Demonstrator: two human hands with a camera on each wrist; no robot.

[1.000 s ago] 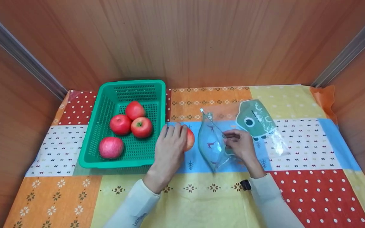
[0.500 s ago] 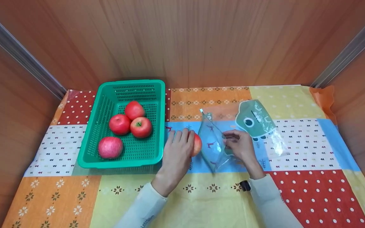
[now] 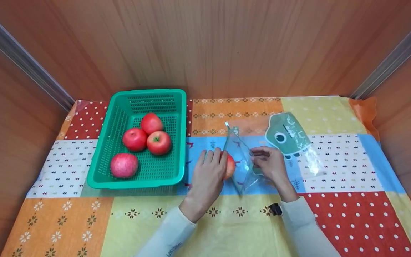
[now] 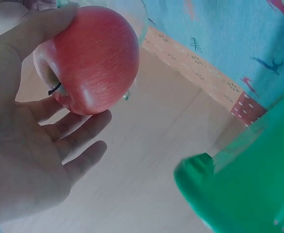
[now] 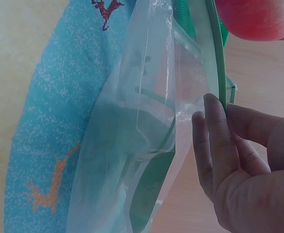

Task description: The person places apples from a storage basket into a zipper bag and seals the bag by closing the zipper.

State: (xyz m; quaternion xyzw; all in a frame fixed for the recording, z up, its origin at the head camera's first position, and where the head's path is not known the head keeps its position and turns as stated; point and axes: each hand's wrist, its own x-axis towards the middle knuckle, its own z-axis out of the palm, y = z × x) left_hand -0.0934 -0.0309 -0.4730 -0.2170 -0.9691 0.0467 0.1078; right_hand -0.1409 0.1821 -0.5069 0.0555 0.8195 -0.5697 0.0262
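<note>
In the head view my left hand (image 3: 209, 175) grips a red apple (image 3: 229, 167) at the mouth of a clear zip bag (image 3: 243, 146). The left wrist view shows that apple (image 4: 96, 58) between thumb and fingers, its stem towards the palm. My right hand (image 3: 271, 164) pinches the bag's right rim, and the mouth gapes towards the left. Up close, in the right wrist view, thumb and fingertips hold the green-edged rim (image 5: 218, 63). A green cartoon dinosaur (image 3: 285, 134) is printed on the bag, which lies on the table. How far the apple is past the rim I cannot tell.
Left of the hands stands a green plastic basket (image 3: 148, 184) with several red apples, one of them (image 3: 124, 165) near its front. Beneath everything lies a patchwork tablecloth (image 3: 362, 221). Wooden panels (image 3: 212, 46) enclose the back and both sides.
My left hand has carried the apple rightward, from beside the basket to the bag's mouth. The right hand keeps its pinch on the rim and has stayed in place.
</note>
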